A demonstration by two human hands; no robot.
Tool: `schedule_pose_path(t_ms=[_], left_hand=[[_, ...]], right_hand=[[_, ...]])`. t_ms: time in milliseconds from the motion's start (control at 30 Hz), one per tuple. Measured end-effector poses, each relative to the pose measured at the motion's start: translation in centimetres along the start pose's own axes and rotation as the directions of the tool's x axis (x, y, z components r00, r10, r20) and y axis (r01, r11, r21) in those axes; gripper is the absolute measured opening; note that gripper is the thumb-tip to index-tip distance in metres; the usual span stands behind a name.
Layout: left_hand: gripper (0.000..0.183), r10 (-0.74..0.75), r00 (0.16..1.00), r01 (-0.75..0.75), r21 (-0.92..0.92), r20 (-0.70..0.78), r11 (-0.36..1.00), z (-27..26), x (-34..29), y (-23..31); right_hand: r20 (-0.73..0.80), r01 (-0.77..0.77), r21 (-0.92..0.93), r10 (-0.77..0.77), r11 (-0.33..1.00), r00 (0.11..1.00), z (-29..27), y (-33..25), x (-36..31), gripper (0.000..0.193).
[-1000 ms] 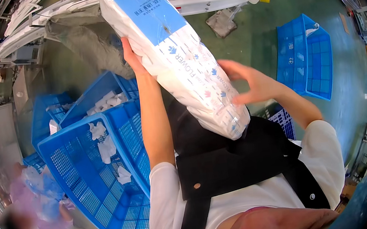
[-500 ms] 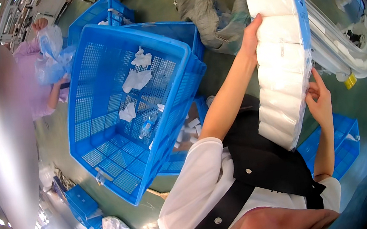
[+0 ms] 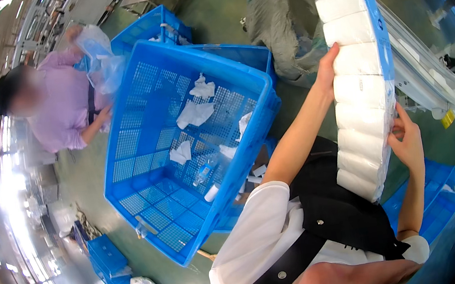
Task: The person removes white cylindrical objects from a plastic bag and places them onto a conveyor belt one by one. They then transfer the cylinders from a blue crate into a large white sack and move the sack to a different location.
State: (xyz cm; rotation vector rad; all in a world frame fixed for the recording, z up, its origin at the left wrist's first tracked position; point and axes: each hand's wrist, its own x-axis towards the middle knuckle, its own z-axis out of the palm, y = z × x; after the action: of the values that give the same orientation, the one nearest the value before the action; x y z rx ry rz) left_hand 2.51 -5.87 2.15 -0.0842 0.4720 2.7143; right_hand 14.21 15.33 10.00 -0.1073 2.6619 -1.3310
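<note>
Hands on a tall pack of paper rolls, crates off to the left.

Going left to right from where I'm watching: a co-worker in a purple top (image 3: 62,109) handles a clear plastic bag (image 3: 98,58), then the big blue mesh crate (image 3: 150,209) sits tilted on other crates with paper scraps and a small bottle lying in it, probably just leftovers. My left hand (image 3: 326,71) is pressed flat against the left side of the wrapped pack of white rolls (image 3: 362,95), up high, and my right hand (image 3: 408,141) grips its right edge lower down. Opposite sides, staggered heights, which I reckon keeps the long floppy thing upright. Pack sits between both hands, raised in front of my chest.
</note>
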Motion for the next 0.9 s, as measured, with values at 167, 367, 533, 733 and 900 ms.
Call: schedule_pose_path(t_ms=[167,367,533,733,900], left_hand=[[0.052,-0.026,0.996,0.036,0.117,-0.091,0.992,2.0,0.5,-0.8],[0.062,0.075,0.997,-0.071,0.154,-0.016,0.986,0.6,0.8,-2.1],[0.062,0.037,0.966,-0.032,-0.025,0.255,0.999,0.8,-0.1,-5.4],[0.049,0.030,0.989,-0.037,0.049,0.146,0.998,1.7,0.6,-9.8],[0.039,-0.036,0.998,0.047,0.228,-0.050,0.973,3.1,2.0,-11.3]], right_hand=[[-0.093,0.124,-0.307,-0.159,0.944,0.983,-0.2,0.8,-1.0,0.061],[-0.335,0.212,-0.287,-0.305,0.934,0.891,1.4,4.1,-1.8,0.050],[-0.455,0.078,0.023,-0.059,0.997,0.888,-1.1,4.4,-2.7,0.015],[-0.462,0.179,0.038,-0.142,0.983,0.875,-7.0,5.5,-4.6,0.013],[-0.452,0.260,-0.148,-0.300,0.954,0.840,-12.7,7.7,-6.7,0.014]])
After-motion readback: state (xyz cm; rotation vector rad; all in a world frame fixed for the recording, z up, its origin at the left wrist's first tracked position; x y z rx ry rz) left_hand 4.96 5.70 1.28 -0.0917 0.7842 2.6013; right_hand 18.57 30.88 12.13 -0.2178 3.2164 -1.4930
